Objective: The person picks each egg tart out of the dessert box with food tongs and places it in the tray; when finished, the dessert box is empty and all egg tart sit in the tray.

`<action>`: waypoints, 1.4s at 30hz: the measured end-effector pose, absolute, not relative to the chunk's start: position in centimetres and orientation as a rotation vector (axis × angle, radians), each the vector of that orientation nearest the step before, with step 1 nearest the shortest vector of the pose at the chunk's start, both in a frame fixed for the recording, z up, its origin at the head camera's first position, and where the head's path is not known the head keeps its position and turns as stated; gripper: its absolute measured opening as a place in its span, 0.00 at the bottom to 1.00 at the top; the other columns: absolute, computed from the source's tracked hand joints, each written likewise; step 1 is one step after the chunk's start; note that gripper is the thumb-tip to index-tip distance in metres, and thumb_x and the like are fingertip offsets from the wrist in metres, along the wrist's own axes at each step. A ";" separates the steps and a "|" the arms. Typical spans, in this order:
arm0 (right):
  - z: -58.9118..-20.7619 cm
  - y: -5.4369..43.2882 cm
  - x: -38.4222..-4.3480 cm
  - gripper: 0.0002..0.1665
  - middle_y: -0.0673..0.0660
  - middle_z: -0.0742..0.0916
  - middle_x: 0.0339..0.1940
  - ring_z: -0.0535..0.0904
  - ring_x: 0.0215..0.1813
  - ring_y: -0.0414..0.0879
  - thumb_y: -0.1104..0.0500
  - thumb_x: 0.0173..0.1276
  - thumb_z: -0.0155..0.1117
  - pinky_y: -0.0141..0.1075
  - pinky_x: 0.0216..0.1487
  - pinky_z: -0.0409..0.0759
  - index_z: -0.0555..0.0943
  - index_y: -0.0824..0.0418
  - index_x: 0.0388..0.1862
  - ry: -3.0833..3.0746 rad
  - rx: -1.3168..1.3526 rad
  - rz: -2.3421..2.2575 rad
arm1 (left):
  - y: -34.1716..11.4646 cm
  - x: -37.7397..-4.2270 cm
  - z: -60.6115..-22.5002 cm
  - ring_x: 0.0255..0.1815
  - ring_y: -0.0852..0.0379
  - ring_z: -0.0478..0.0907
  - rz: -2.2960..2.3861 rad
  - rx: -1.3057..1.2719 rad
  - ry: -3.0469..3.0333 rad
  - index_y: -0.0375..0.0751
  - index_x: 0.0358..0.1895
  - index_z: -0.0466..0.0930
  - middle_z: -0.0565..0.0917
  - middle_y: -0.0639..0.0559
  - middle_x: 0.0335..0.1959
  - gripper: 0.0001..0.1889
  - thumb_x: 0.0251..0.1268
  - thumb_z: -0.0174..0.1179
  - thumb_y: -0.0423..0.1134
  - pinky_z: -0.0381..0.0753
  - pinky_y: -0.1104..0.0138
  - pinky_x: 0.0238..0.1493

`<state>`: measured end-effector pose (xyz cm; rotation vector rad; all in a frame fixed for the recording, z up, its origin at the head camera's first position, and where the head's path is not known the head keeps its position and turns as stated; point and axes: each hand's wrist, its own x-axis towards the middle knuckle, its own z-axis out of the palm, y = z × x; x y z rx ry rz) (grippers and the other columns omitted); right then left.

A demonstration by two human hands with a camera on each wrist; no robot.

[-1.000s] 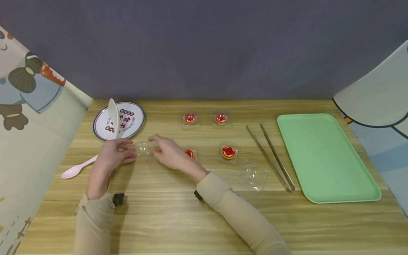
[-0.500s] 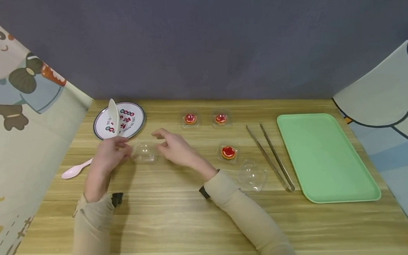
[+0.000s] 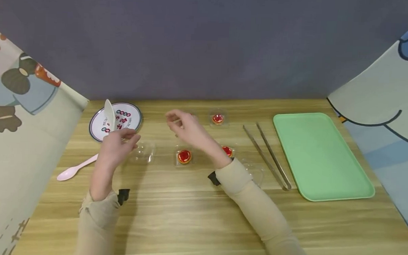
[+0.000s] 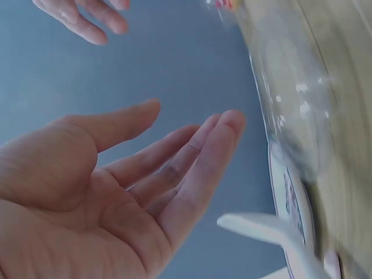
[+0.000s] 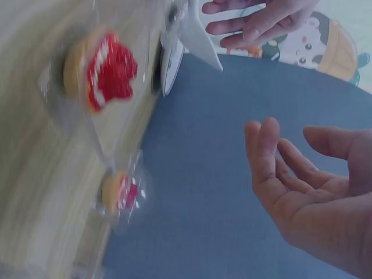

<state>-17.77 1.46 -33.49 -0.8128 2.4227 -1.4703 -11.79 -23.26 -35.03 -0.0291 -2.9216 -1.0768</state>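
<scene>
Hovering over the counter (image 3: 167,223), my left grip (image 3: 117,149) holds nothing; its fingers bend loosely, with a gap between them and the thumb; just beside it sits a see-through plastic box (image 3: 143,153), and in the left wrist view my fingertips are apart from that box. My right grip (image 3: 187,128) is spread and holds nothing too, fingers gently curved and thumb standing away from them; in the head view it covers most of a back box (image 3: 194,117).

Nearer to me than my right grip, a front tart (image 3: 184,157) with a red top lies in its own clear box; a second tart (image 3: 227,151) is partly hidden by my right wrist; a far tart (image 3: 217,119) sits boxed towards the wall (image 3: 207,45); past my right sleeve (image 3: 255,204) shows part of another clear container (image 3: 259,175).

On my left, a patterned plate (image 3: 131,112) lies at the back; a white spoon (image 3: 109,115) reaches over it, its lower part hidden behind my left grip; a pink spoon (image 3: 72,171) lies nearer to me; on my right lie metal tongs (image 3: 262,148), their arms apart, and then a green tray (image 3: 324,158).
</scene>
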 end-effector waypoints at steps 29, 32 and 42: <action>-34.5 5.9 -25.4 0.23 0.70 0.81 0.70 0.76 0.73 0.60 0.67 0.85 0.50 0.44 0.78 0.75 0.72 0.76 0.74 2.641 -0.503 -1.064 | -16.9 -18.4 -37.4 0.47 0.36 0.89 -1.413 -0.100 -3.047 0.18 0.72 0.70 0.84 0.24 0.58 0.27 0.83 0.58 0.38 0.85 0.74 0.34; -34.5 5.7 -25.7 0.24 0.69 0.80 0.72 0.75 0.75 0.60 0.63 0.87 0.50 0.44 0.78 0.73 0.72 0.74 0.75 2.649 -0.484 -1.042 | -16.5 -18.8 -37.6 0.48 0.37 0.89 -1.457 -0.077 -3.054 0.18 0.74 0.67 0.82 0.24 0.61 0.28 0.83 0.58 0.38 0.89 0.70 0.39; -34.8 5.0 -26.7 0.25 0.68 0.79 0.73 0.74 0.75 0.59 0.63 0.86 0.50 0.44 0.78 0.73 0.72 0.73 0.75 2.631 -0.406 -1.009 | -15.5 -20.1 -38.8 0.52 0.35 0.87 -1.628 -0.058 -3.019 0.17 0.76 0.63 0.78 0.22 0.66 0.29 0.84 0.56 0.35 0.92 0.60 0.51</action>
